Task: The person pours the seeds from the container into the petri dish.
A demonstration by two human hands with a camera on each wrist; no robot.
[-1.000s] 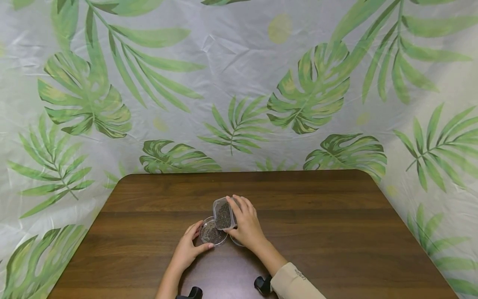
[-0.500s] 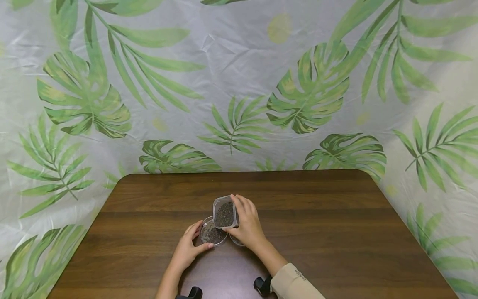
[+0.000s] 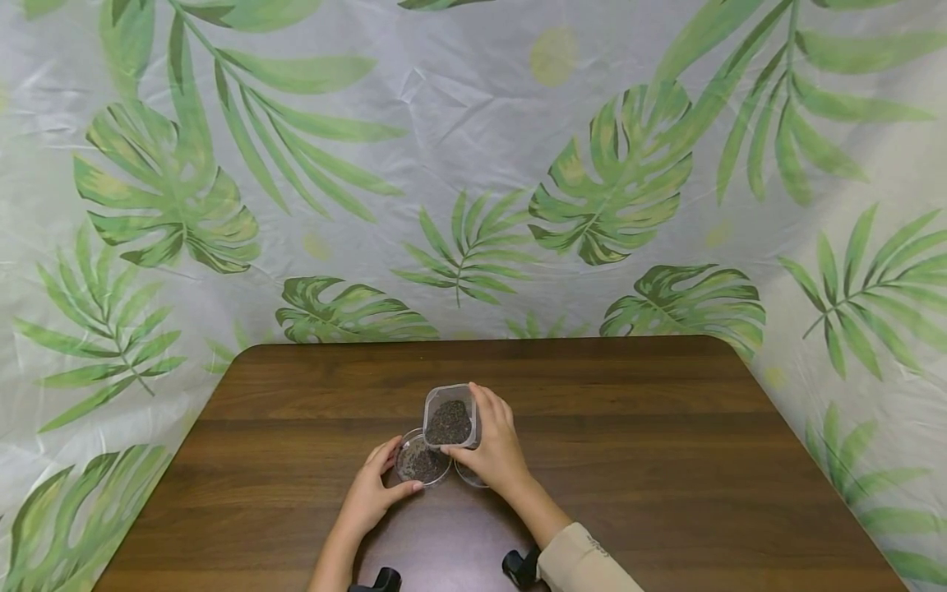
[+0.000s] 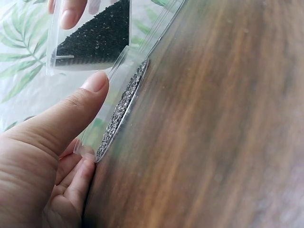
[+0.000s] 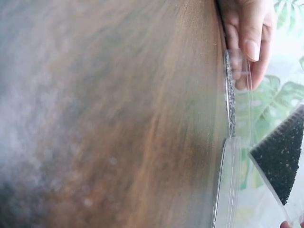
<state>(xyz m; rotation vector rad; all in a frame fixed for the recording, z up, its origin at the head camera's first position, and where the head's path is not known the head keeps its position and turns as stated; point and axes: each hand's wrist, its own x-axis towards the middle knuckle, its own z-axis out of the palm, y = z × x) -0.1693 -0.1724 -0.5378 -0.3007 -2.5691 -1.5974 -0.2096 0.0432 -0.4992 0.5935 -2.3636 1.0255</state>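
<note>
My left hand (image 3: 370,493) grips a round clear petri dish (image 3: 409,442) by its side wall, thumb at the near side and fingers round the far left. A layer of dark granules (image 4: 121,104) covers the dish's bottom; it stands on the table. Above its right edge, my right hand (image 3: 499,452) holds a clear square plastic tub (image 3: 435,398) between thumb and fingers. The tub is tilted, and dark granules (image 5: 280,156) lie heaped at one side inside it. No falling granules can be made out.
Under the right hand, beside the first dish, a second clear round dish (image 3: 470,478) is partly hidden. The brown wooden table (image 3: 651,460) ends at a leaf-print cloth (image 3: 488,131) behind. Black wrist devices (image 3: 521,567) show near the front edge.
The tub has shifted slightly right and away from me and tilts less steeply over the dish. My left hand and the petri dish have stayed in place.
</note>
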